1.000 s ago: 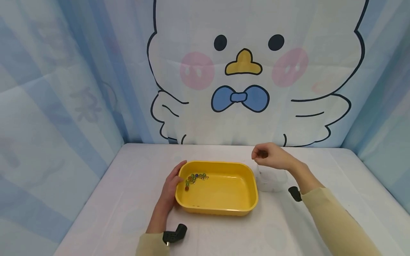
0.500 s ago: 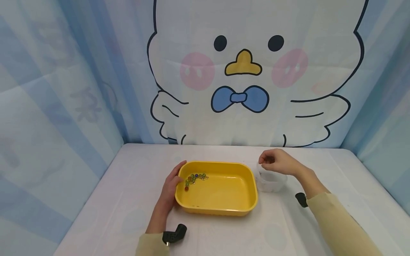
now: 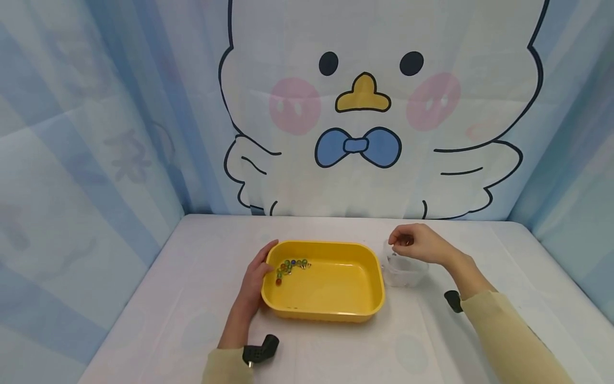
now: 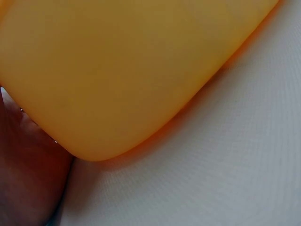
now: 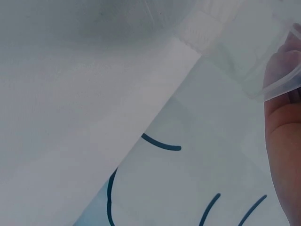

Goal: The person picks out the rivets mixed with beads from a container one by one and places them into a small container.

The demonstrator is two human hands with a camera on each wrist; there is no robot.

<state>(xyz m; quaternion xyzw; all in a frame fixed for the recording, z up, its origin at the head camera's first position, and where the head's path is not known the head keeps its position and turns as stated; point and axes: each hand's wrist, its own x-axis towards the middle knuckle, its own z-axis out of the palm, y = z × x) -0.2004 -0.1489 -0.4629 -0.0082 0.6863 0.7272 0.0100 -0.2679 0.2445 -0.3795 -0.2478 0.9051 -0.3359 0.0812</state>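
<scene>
A yellow tray (image 3: 331,316) lies on the table, with several glass marbles (image 3: 287,263) and small shiny metallic bits (image 3: 304,266) gathered in its far left part. My left hand (image 3: 252,280) grips the tray's left end, thumb over the rim and fingers along the outside. In the left wrist view the tray's wall (image 4: 117,84) hides most of that hand. At the tray's right stands a clear plastic container (image 3: 404,280). Over its far left rim my right hand (image 3: 417,242) bends down with curled fingers. The right wrist view shows fingertips through the clear wall; I cannot tell what they hold.
A white cloth (image 3: 336,352) covers the table. Blue and white curtains (image 3: 62,186) stand at left and right, and a printed cartoon backdrop (image 3: 364,192) hangs behind the far edge. Black wrist cameras (image 3: 261,349) are strapped at both sleeves.
My right hand has moved right and slightly down, from above the gap between tray and container to the container's rim. The left hand and the tray stay in place.
</scene>
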